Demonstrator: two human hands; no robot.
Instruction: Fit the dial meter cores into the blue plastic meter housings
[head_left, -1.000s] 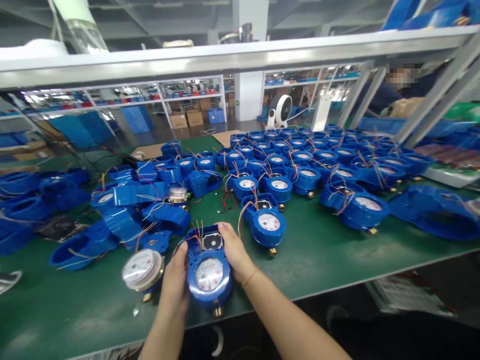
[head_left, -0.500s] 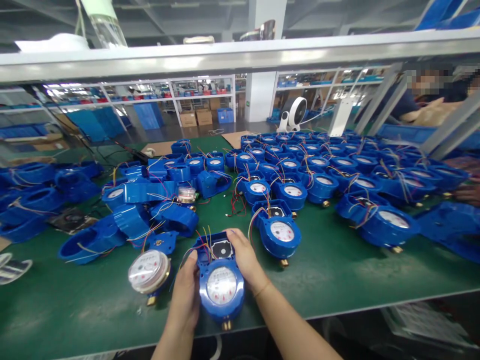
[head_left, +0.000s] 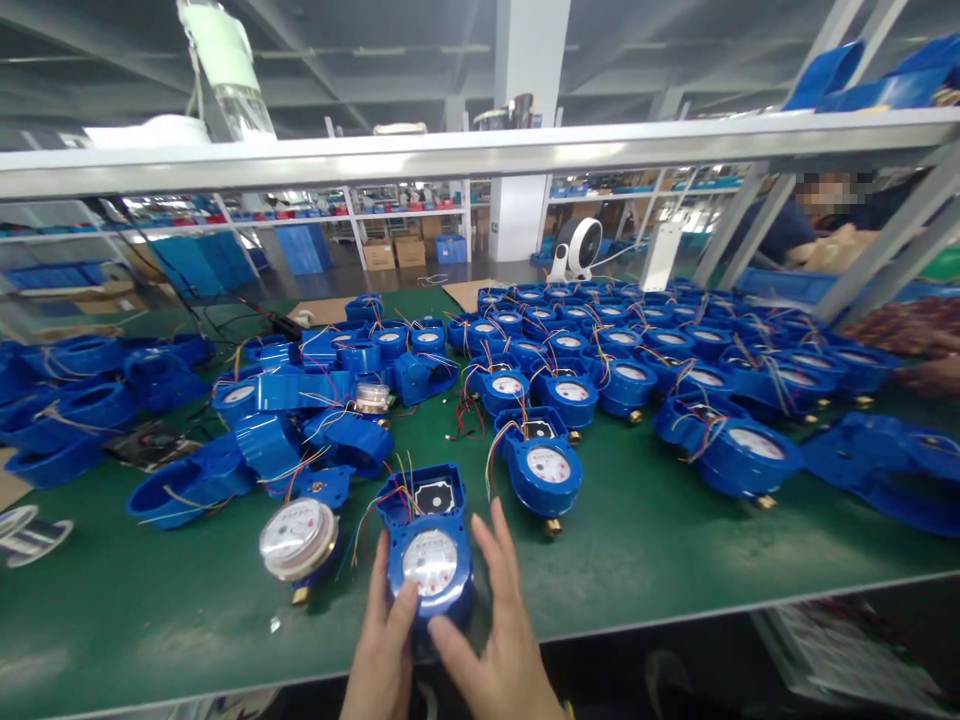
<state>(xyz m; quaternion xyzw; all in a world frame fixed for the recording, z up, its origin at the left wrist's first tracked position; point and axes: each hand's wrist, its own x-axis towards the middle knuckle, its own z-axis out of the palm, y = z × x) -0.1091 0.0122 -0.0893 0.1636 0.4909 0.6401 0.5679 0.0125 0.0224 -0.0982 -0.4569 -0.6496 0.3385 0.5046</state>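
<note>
A blue water meter (head_left: 429, 540) with a round white dial and loose coloured wires rests on the green bench near its front edge. My left hand (head_left: 384, 625) holds its lower left side, thumb over the rim by the dial. My right hand (head_left: 499, 620) is open beside the lower right side, fingers spread, thumb close to the bottom rim; whether it touches is unclear. To the left lies a bare meter body (head_left: 298, 540) with a brass fitting and no blue housing round its dial. Another blue meter (head_left: 546, 468) stands to the right.
Rows of wired blue meters (head_left: 626, 385) fill the back right. Blue housings (head_left: 187, 470) are heaped at the left, near a wire spool (head_left: 34, 537). A white shelf (head_left: 480, 152) spans above the bench (head_left: 645, 570). At the far right is a co-worker's arm (head_left: 937, 375).
Both hands have slid from the meter's upper sides down to its lower end. My right hand has let go and opened. The camera view has tilted up a little.
</note>
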